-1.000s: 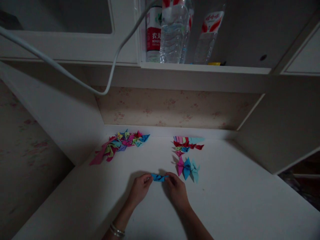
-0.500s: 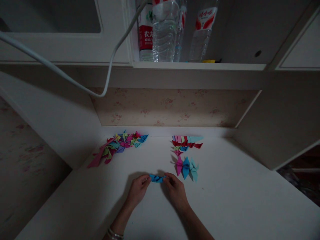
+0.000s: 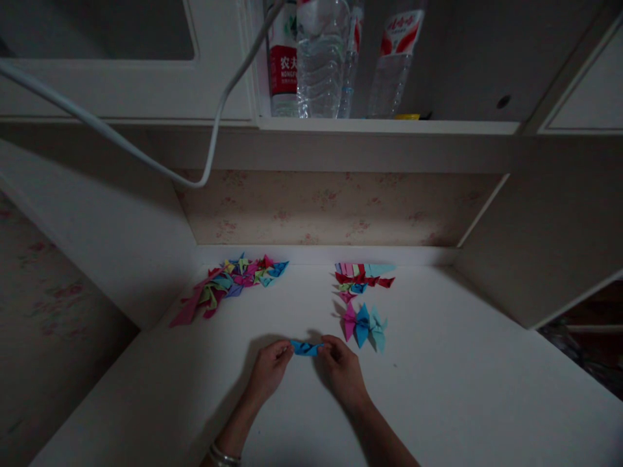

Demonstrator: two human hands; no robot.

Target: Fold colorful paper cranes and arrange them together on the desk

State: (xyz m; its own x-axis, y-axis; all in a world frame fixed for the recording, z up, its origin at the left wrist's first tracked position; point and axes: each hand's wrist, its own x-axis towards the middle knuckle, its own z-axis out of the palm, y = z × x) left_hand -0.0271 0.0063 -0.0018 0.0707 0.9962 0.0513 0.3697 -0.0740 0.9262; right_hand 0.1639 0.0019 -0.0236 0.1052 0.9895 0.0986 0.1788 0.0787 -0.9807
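A small blue folded paper boat (image 3: 305, 349) is held level just over the white tabletop, in the middle of the view. My left hand (image 3: 270, 366) pinches its left tip between thumb and fingers. At the opposite tip, my right hand (image 3: 343, 370) is closed in a similar pinch. Beyond my right hand stand a pink paper crane (image 3: 349, 322), a blue paper crane (image 3: 361, 326) and a pale teal paper crane (image 3: 377, 329), side by side. Behind those lie rows of small folded papers (image 3: 365, 280) in red, pink, green and blue.
A heap of colourful folded papers (image 3: 238, 279) lies at the back left of the white table (image 3: 438, 402). Overhead, a shelf (image 3: 389, 128) holds several plastic bottles (image 3: 321, 71). A white cable (image 3: 146, 159) hangs in front of the cabinet at upper left.
Both hands keep hold of the blue paper boat in nearly the same place. Its folds look slightly shifted, and the right fingers have moved a touch. The rest stays put.
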